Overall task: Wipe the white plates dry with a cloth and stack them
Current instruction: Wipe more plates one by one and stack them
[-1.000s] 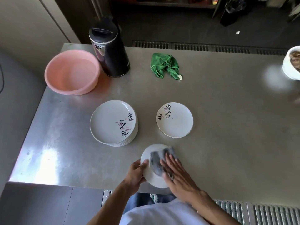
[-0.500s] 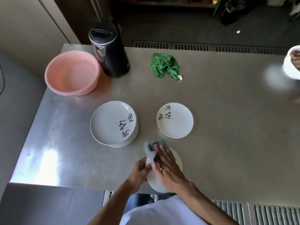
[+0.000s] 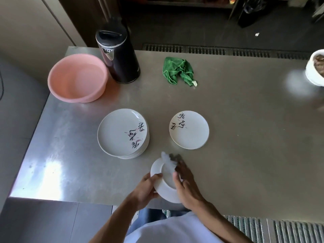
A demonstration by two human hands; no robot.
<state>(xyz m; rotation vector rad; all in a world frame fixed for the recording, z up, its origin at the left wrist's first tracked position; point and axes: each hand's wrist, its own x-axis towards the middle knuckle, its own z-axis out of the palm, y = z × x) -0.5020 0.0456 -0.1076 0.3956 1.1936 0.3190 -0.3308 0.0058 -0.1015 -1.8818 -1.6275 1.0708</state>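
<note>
A brushed steel table (image 3: pixel 245 137) fills the view, glaring with reflected light near its left front corner; beyond its far edge run a dark floor and a long drain grating (image 3: pixel 210 50); ribbed metal flooring (image 3: pixel 280 228) shows at the near right. On the table stand a pink basin (image 3: pixel 78 78), a black kettle (image 3: pixel 118 57) just beside it, a crumpled green cloth (image 3: pixel 178 71), and a white bowl (image 3: pixel 315 67) cut off by the right edge. A stack of plates (image 3: pixel 121 133) sits centre-left, a lower pile (image 3: pixel 190 130) well apart to its right; both bear black brush characters with pink leaf strokes, too cursive to read. Over the near edge, the left hand (image 3: pixel 146 189) grips the rim of a tilted white plate (image 3: pixel 163 188), underside showing; the right hand (image 3: pixel 187 186), blurred, pinches a grey cloth (image 3: pixel 169 161) over its far rim.
</note>
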